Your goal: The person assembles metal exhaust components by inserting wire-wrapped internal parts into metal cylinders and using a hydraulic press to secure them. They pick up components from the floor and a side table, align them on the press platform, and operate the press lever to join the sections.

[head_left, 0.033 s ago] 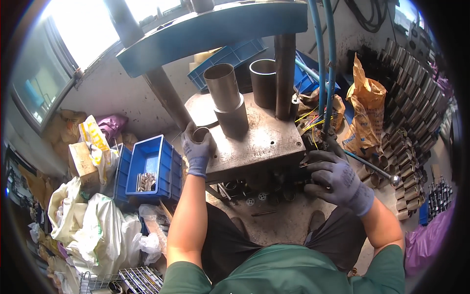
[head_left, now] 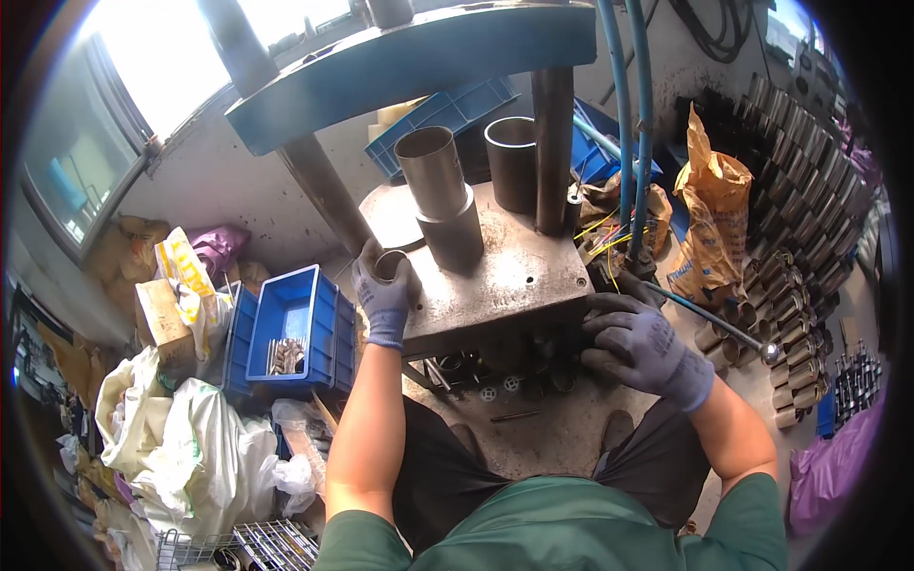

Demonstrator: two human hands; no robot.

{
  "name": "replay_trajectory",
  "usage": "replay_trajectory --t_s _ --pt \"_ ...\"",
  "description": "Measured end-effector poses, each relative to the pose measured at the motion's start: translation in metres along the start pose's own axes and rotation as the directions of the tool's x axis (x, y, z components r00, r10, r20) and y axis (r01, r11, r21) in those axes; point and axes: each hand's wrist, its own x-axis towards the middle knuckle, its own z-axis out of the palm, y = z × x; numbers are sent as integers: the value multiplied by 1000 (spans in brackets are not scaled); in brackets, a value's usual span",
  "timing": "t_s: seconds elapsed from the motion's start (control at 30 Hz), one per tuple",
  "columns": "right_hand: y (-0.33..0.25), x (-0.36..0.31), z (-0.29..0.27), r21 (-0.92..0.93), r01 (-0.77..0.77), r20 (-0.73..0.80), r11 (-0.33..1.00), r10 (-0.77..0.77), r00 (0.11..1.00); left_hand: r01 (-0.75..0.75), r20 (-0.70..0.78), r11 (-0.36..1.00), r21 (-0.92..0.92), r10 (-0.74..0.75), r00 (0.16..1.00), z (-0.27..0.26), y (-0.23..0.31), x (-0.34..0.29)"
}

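My left hand (head_left: 386, 297), in a grey work glove, is closed around a short metal tube (head_left: 392, 263) at the left edge of the press table (head_left: 519, 271). Right of it, a shiny metal cylinder (head_left: 433, 169) stands upright in a wider, darker sleeve (head_left: 452, 233). My right hand (head_left: 652, 350), also gloved, is at the table's front right corner with loosely bent fingers apart; I see nothing in them. Close beside it, a lever (head_left: 709, 317) with a ball knob slants down to the right.
A blue crossbeam (head_left: 419, 71) spans above the table on steel posts (head_left: 552, 152). Behind stands a dark open cylinder (head_left: 514, 167). Blue bins (head_left: 333, 328) and white sacks (head_left: 205, 447) are at left. Stacked metal tubes (head_left: 795, 181) and a paper sack (head_left: 714, 219) fill the right.
My right hand has shifted slightly up and left, and more of the lever's rod shows. My left hand keeps its hold on the short tube.
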Motion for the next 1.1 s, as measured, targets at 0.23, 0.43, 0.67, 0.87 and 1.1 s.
replay_trajectory --t_s 0.23,0.43,0.67,0.87,1.1 --pt "47 -8 98 394 -142 157 908 86 984 -311 -4 949 50 311 950 37 57 33" --pt "34 23 93 258 -414 532 873 229 815 -10 38 992 -124 15 999 97 86 101" --pt "46 10 110 104 -439 595 893 298 747 75 80 956 -282 -55 995 102 94 96" --pt "53 1 129 162 -312 467 936 206 860 56 44 911 -409 -42 998 96 92 102" --pt "54 2 128 257 -268 374 929 160 914 -323 -57 940 -109 318 946 82 134 101"
